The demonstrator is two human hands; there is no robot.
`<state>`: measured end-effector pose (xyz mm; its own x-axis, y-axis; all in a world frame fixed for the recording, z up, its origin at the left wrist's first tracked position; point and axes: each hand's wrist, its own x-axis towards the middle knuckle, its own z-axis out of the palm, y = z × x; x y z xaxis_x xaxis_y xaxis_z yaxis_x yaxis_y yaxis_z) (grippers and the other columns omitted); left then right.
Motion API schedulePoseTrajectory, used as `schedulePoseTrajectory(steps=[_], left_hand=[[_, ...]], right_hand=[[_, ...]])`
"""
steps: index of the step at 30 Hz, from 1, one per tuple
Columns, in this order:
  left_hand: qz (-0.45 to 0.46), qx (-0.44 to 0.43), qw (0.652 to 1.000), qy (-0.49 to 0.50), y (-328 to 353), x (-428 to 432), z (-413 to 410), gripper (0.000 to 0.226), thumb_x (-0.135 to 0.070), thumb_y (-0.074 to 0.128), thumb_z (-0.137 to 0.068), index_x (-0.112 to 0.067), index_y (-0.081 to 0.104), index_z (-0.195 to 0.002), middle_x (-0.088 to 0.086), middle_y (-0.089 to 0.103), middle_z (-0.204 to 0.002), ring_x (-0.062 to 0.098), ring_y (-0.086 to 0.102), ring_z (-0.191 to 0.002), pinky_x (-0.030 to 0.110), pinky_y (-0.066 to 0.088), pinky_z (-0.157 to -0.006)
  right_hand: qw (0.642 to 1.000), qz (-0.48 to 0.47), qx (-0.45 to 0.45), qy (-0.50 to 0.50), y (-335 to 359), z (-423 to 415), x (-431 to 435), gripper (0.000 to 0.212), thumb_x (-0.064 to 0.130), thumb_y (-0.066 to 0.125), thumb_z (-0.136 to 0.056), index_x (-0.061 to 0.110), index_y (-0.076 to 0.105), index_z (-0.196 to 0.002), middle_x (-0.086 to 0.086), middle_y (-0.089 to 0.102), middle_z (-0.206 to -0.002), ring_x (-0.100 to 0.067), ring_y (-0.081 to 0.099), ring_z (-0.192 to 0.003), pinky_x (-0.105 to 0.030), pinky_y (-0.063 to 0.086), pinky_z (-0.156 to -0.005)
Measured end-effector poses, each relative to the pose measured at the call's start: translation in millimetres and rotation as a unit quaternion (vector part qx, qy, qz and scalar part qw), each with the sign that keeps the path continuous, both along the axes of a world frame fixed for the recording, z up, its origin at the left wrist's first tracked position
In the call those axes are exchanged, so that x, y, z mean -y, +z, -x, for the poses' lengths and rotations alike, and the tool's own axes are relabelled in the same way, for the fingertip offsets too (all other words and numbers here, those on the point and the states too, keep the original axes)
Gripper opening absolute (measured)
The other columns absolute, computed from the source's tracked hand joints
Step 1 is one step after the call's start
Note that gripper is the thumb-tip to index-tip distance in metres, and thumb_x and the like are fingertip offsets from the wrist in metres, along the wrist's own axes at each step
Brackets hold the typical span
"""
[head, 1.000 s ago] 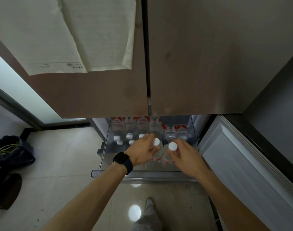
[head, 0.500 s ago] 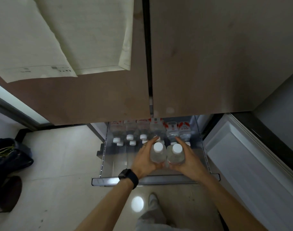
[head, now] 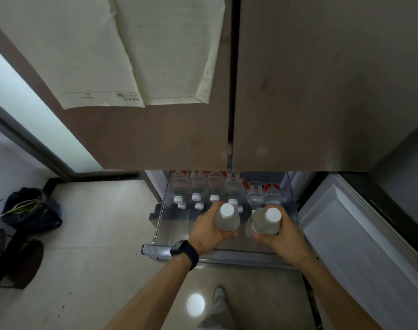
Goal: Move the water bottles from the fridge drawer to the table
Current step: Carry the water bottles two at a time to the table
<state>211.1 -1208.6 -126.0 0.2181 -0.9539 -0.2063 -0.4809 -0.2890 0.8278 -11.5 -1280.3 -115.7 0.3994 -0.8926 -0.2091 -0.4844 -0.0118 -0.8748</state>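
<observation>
Two tall brown matte fridge doors (head: 155, 139) fill the upper view, and below their lower edge a pulled-out fridge drawer with a silvery metal front rim (head: 238, 256) is seen. At the drawer's back a row of clear plastic water bottles with red-and-white labels (head: 197, 184) is stored, white caps turned towards the front; whether they stand or lie cannot be told.

Over the drawer's front half, the left hand (head: 206, 232), with a black watch (head: 184, 252) on its wrist, is wrapped round one clear white-capped bottle (head: 227, 222). The right hand (head: 285, 236) is wrapped round a second clear bottle (head: 266, 225). Each set of fingers is curled about a bottle's body from the outer side, so both bottles sit inward of the palms, just apart from each other. Their long axes point up at the camera, caps uppermost.

The coming move is judged to be a draw upward and back, and it turns on the bottle bases being carried clear over the front rim. No table is in view.
</observation>
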Motion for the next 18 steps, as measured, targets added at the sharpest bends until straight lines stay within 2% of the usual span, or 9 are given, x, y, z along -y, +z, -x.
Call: schedulePoseTrajectory(steps=[2, 6, 8, 13, 18], left_hand=[[0.023, 0.013, 0.999, 0.029, 18, -15, -6, 0.073, -0.034, 0.093, -0.066, -0.039, 0.049, -0.124, -0.017, 0.066, -0.116, 0.008, 0.062, -0.108, 0.028, 0.054, -0.093], [0.070, 0.033, 0.993, 0.094, 66, -56, -21, 0.069, -0.031, 0.092, -0.068, -0.042, 0.048, -0.120, -0.020, 0.063, -0.114, 0.003, 0.060, -0.105, 0.009, 0.049, -0.082], [0.088, 0.041, 0.987, 0.128, 88, -84, -30, 0.068, -0.034, 0.092, -0.068, -0.038, 0.049, -0.121, -0.018, 0.064, -0.114, 0.001, 0.061, -0.104, 0.006, 0.048, -0.077], [0.106, 0.072, 0.962, 0.241, 126, -177, -53, 0.069, -0.039, 0.093, -0.065, -0.044, 0.049, -0.118, -0.022, 0.063, -0.112, -0.005, 0.058, -0.104, 0.005, 0.046, -0.076], [0.083, 0.099, 0.921, 0.368, 136, -308, -62, 0.066, -0.038, 0.091, -0.067, -0.043, 0.049, -0.117, -0.019, 0.064, -0.106, -0.001, 0.060, -0.097, 0.009, 0.046, -0.069]], right_hand=[[1.000, 0.015, 0.019, 0.003, 20, 1, -5, 0.063, 0.029, 0.092, -0.064, 0.052, 0.054, -0.109, 0.028, 0.067, -0.104, 0.009, 0.062, -0.097, -0.018, 0.048, -0.082], [0.996, 0.047, 0.059, 0.054, 70, -11, -20, 0.065, 0.022, 0.092, -0.066, 0.048, 0.053, -0.111, 0.029, 0.066, -0.103, 0.016, 0.060, -0.093, -0.006, 0.047, -0.069], [0.991, 0.061, 0.074, 0.097, 90, -24, -30, 0.065, 0.021, 0.092, -0.067, 0.049, 0.052, -0.111, 0.028, 0.065, -0.104, 0.012, 0.061, -0.094, -0.010, 0.048, -0.070], [0.969, 0.082, 0.087, 0.214, 123, -77, -74, 0.066, 0.028, 0.092, -0.066, 0.056, 0.049, -0.108, 0.028, 0.063, -0.104, 0.006, 0.061, -0.095, -0.017, 0.047, -0.071], [0.929, 0.084, 0.073, 0.354, 128, -144, -161, 0.069, 0.037, 0.090, -0.066, 0.047, 0.047, -0.118, 0.018, 0.061, -0.113, -0.005, 0.059, -0.101, -0.026, 0.049, -0.079]])
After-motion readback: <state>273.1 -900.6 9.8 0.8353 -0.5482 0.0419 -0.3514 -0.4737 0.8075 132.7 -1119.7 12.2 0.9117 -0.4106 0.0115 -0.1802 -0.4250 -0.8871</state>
